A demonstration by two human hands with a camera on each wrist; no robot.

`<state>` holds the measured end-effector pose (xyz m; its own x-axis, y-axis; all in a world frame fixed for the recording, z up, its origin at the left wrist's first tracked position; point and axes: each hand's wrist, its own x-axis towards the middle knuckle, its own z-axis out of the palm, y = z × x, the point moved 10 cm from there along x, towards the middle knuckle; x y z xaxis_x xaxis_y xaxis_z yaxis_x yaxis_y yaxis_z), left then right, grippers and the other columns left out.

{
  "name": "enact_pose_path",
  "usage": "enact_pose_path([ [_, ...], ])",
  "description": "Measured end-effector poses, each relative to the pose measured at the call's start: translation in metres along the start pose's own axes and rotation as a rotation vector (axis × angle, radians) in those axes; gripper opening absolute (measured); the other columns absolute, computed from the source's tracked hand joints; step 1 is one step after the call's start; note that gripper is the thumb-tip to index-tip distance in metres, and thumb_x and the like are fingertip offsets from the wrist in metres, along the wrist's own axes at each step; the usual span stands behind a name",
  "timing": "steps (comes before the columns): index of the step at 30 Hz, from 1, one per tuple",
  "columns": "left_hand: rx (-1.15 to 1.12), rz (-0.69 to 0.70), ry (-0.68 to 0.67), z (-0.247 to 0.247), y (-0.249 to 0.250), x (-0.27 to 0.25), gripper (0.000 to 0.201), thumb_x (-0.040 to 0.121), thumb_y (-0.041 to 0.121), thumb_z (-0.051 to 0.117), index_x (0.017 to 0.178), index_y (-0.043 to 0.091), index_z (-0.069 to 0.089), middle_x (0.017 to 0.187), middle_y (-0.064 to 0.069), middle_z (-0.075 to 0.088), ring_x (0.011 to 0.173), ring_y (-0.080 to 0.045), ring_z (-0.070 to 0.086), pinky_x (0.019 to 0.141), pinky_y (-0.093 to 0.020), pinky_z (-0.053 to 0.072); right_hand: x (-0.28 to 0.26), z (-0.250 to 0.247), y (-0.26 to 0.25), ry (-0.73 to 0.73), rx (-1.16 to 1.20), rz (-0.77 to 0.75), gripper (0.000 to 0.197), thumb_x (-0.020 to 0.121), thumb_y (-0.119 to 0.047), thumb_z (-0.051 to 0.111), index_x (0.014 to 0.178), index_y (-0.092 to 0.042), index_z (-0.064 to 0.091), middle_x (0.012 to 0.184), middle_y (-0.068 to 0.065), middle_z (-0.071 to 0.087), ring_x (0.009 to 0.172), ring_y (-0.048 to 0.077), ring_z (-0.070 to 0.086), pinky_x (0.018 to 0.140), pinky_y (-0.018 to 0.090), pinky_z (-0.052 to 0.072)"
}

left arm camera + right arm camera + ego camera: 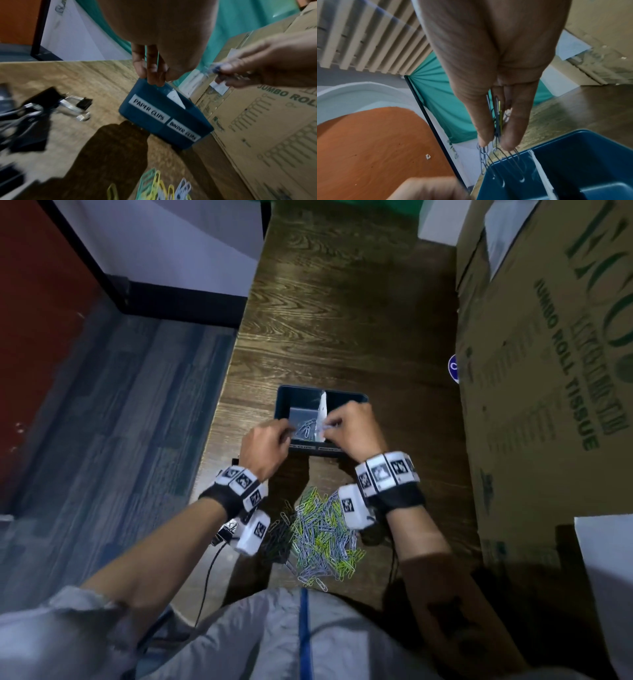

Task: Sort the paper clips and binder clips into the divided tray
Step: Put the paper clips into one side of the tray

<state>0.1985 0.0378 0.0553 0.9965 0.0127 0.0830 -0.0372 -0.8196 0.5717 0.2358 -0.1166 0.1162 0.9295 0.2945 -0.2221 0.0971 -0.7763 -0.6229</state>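
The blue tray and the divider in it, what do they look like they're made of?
Blue tray: likely moulded plastic, going by its smooth, faintly glossy walls and rounded corners. Divider: thin, white and flat, perhaps card or plastic sheet; too blurred to say.

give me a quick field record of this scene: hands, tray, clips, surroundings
right hand: pinches a bunch of paper clips over the tray
left hand: fingers at the tray's near left edge; grip unclear
tray: blue, white divider, labelled PAPER CLIPS left, BINDER CLIPS right
left compartment: some paper clips inside
loose pile: coloured paper clips on the wooden table
binder clips: black, on the table, left
cardboard box: right of the tray
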Motion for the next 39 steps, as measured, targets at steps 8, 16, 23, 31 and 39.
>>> enact_pose_path([
  [8, 0.128, -0.024, -0.57, 0.077, -0.016, -0.088, 0.033, 0.091, 0.025, 0.063, 0.122, 0.018, 0.056, 0.115, -0.002, 0.056, 0.098, -0.021, 0.061, 0.087, -0.036, 0.054, 0.019, 0.013, -0.001, 0.017, -0.015, 0.014, 0.03, 0.083, -0.015, 0.08, 0.113, -0.015, 0.075, 0.111, 0.009, 0.074, 0.099, 0.022, 0.069, 0.094, 0.039, 0.055],
  [16, 0.373, -0.048, -0.841, 0.126, -0.028, -0.151, 0.114, 0.067, 0.05, 0.081, 0.15, 0.028, 0.006, 0.15, -0.015, 0.018, 0.126, -0.031, 0.039, 0.095, -0.046, 0.05, -0.087, 0.104, 0.128, -0.261, -0.135, 0.389, 0.074, 0.083, -0.024, 0.078, 0.147, -0.026, 0.042, 0.153, 0.013, 0.04, 0.135, 0.034, 0.046, 0.107, 0.047, 0.045],
  [23, 0.273, 0.034, -0.73, 0.128, -0.001, -0.156, 0.104, 0.076, 0.014, 0.076, 0.151, 0.028, 0.005, 0.141, -0.015, 0.019, 0.108, -0.031, 0.051, 0.08, -0.04, 0.053, -0.128, 0.166, 0.141, -0.375, -0.347, 0.267, 0.104, 0.075, -0.034, 0.084, 0.154, -0.044, 0.016, 0.162, 0.004, 0.011, 0.144, 0.035, 0.017, 0.11, 0.056, 0.036],
  [31, 0.1, 0.016, -0.65, 0.118, -0.003, -0.138, 0.043, 0.088, 0.004, 0.06, 0.128, 0.013, 0.046, 0.116, -0.011, 0.049, 0.086, -0.024, 0.057, 0.072, -0.027, 0.046, -0.12, 0.16, 0.143, -0.192, -0.253, 0.241, 0.049, 0.081, -0.005, 0.074, 0.115, -0.033, 0.052, 0.124, -0.002, 0.044, 0.112, 0.023, 0.054, 0.088, 0.044, 0.054],
  [39, 0.024, -0.01, -0.61, 0.102, -0.003, -0.126, 0.021, 0.091, 0.006, 0.061, 0.103, 0.021, 0.069, 0.095, 0.003, 0.064, 0.081, -0.011, 0.062, 0.08, -0.019, 0.051, -0.109, 0.145, 0.155, -0.235, -0.213, 0.387, 0.027, 0.086, -0.015, 0.076, 0.111, -0.024, 0.071, 0.121, 0.002, 0.066, 0.097, 0.021, 0.067, 0.085, 0.04, 0.058],
])
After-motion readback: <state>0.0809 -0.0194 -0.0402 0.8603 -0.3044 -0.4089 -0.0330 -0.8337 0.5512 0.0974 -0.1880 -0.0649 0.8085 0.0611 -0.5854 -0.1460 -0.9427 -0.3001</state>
